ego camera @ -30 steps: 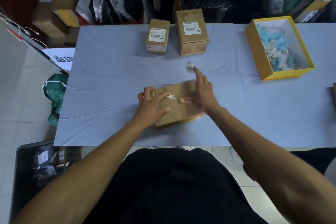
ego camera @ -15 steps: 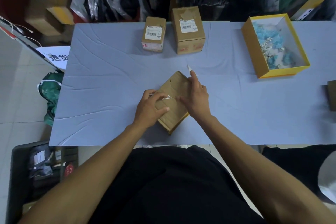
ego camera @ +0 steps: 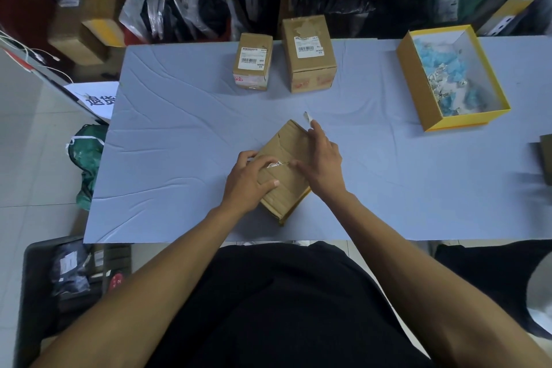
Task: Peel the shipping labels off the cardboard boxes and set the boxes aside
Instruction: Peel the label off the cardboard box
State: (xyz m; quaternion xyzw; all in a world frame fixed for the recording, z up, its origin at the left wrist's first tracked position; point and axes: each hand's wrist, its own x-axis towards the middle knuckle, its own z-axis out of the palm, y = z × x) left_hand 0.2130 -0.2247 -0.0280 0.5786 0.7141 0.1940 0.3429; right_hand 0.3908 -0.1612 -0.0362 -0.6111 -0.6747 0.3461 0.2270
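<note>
A brown cardboard box (ego camera: 283, 188) lies turned corner-on at the near middle of the blue-grey table (ego camera: 179, 134). My left hand (ego camera: 249, 181) grips its left side, thumb across the top. My right hand (ego camera: 321, 164) rests on the top right, its thumb near a small white label remnant (ego camera: 274, 164). A scrap of peeled label (ego camera: 307, 116) sticks to my right index fingertip. At the table's far side stand a small labelled box (ego camera: 252, 61) and a taller labelled box (ego camera: 309, 54).
A yellow open box (ego camera: 418, 92) holding blue and white scraps sits at the right. Another box edge (ego camera: 546, 158) shows at the far right. Parcels and dark bags line the back. A black bin (ego camera: 38, 293) stands on the floor at the lower left.
The box has been rotated from lying nearly square to me to sitting corner-on. Both hands turned with it and stay on it.
</note>
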